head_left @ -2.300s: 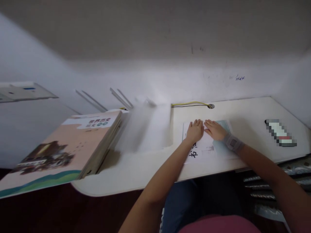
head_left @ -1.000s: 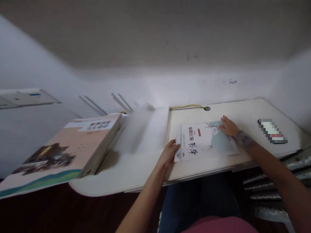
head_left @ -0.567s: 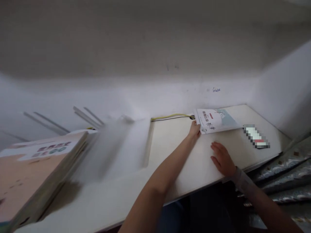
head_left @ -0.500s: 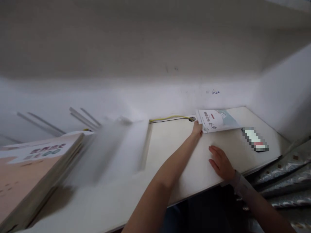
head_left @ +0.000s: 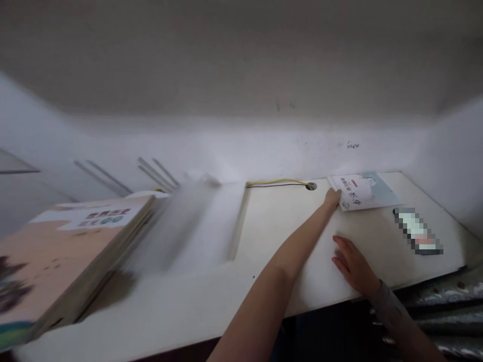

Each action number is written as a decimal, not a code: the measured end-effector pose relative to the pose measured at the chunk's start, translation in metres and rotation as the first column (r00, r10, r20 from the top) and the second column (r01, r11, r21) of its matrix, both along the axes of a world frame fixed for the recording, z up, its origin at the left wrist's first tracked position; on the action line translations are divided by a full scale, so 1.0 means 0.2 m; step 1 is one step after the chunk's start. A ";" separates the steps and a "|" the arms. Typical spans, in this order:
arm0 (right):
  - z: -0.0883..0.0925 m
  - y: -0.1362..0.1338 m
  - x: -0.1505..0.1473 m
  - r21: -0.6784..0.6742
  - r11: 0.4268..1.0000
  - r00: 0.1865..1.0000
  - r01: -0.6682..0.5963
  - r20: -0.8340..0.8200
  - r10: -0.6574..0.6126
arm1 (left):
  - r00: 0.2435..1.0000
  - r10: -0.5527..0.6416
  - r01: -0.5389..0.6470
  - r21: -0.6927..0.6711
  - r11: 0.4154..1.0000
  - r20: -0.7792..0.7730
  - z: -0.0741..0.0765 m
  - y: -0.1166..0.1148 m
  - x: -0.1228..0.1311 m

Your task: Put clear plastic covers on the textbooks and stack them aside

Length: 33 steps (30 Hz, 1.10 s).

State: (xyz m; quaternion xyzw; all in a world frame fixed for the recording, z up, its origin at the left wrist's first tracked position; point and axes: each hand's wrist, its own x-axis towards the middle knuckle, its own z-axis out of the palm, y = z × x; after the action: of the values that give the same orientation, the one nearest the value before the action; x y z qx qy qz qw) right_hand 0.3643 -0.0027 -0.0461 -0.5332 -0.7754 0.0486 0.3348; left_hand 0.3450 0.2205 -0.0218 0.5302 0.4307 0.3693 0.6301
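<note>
My left hand (head_left: 332,197) stretches out to the back right of the white desk (head_left: 279,226). Its fingers are closed on the left edge of a thin white and pale-blue book (head_left: 364,192), and some of them are hidden. The book lies on the desk near the back wall, its cover facing up with printed characters. Nearer the front edge, my right hand (head_left: 356,266) is open with thumb and fingers apart, holding nothing. A phone (head_left: 418,231), its screen blurred out, lies to the right of that hand.
At the left stands a thick stack of books (head_left: 90,236) with a peach cover on top. A yellow cable (head_left: 277,180) and a dark one run along the back to a round hole (head_left: 311,186). Folded patterned fabric (head_left: 449,301) is at the lower right.
My left hand and the thin book have moved right, away from the cable hole, and the book now lies flatter. The view has shifted left. My right hand stays open near the front edge.
</note>
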 end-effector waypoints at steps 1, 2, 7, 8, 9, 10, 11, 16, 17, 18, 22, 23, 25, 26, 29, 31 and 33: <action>-0.01 0.00 0.01 0.001 1.000 1.000 0.000 0.005 0.000 | 0.999 0.010 -0.008 0.039 0.999 -0.048 0.03 -0.01 -0.03; -0.02 0.00 0.01 0.003 1.000 1.000 0.002 0.010 -0.002 | 0.995 0.024 -0.016 0.084 0.996 -0.100 0.05 -0.02 -0.08; -0.08 -0.01 0.07 0.026 0.999 0.995 0.030 0.092 -0.032 | 0.963 0.029 0.066 0.335 0.940 -0.269 0.20 -0.16 -0.53; -0.08 0.01 0.09 0.023 0.999 0.989 0.025 0.143 -0.028 | 0.956 0.013 0.101 0.374 0.922 -0.292 0.22 -0.21 -0.66; -0.08 0.04 0.11 0.024 1.000 0.978 0.017 0.210 -0.022 | 0.949 0.008 0.127 0.405 0.906 -0.315 0.23 -0.26 -0.80; -0.08 0.08 0.13 0.027 1.000 0.956 0.013 0.292 -0.020 | 0.942 0.022 0.132 0.429 0.893 -0.336 0.24 -0.32 -0.95; -0.07 0.14 0.16 0.039 0.999 0.925 0.026 0.378 -0.039 | 0.927 0.062 0.127 0.463 0.877 -0.370 0.25 -0.37 -1.09; -0.03 0.49 0.26 0.092 0.946 0.744 0.312 0.595 -0.304 | 0.505 0.480 -0.008 0.552 0.834 -0.718 0.23 -0.54 -1.62; -0.04 0.54 0.29 0.064 0.936 0.725 0.347 0.614 -0.311 | 0.468 0.474 -0.029 0.523 0.852 -0.746 0.22 -0.56 -1.67; -0.05 0.58 0.31 0.039 0.928 0.714 0.371 0.627 -0.312 | 0.456 0.458 -0.034 0.499 0.866 -0.763 0.21 -0.58 -1.71; -0.09 0.64 0.36 -0.013 0.905 0.717 0.424 0.616 -0.327 | 0.477 0.417 -0.019 0.465 0.885 -0.774 0.17 -0.61 -1.75; -0.10 0.65 0.37 -0.023 0.898 0.722 0.440 0.604 -0.338 | 0.483 0.412 -0.022 0.460 0.888 -0.773 0.17 -0.61 -1.75; -0.09 0.65 0.38 -0.055 0.881 0.727 0.469 0.591 -0.350 | 0.498 0.406 -0.031 0.452 0.891 -0.766 0.16 -0.61 -1.74; -0.07 0.66 0.38 -0.077 0.873 0.725 0.482 0.594 -0.349 | 0.507 0.403 -0.036 0.448 0.893 -0.762 0.16 -0.61 -1.74; -0.02 0.65 0.37 -0.102 0.849 0.699 0.518 0.623 -0.352 | 0.536 0.401 -0.061 0.440 0.896 -0.742 0.16 -0.61 -1.77; 0.02 0.61 0.31 -0.022 0.864 0.690 0.503 0.613 -0.386 | 0.552 0.410 -0.093 0.435 0.896 -0.726 0.19 -0.61 -1.81; 0.04 0.55 0.17 0.083 0.907 0.743 0.414 0.545 -0.389 | 0.568 0.425 -0.136 0.429 0.893 -0.705 0.23 -0.61 -1.83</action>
State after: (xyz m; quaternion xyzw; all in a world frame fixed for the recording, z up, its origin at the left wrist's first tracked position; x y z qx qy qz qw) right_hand 0.3978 0.1064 -0.0382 -0.6855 -0.7041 -0.1629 0.0890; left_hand -0.0218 0.0983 0.0248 0.6573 0.6733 0.2633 0.2128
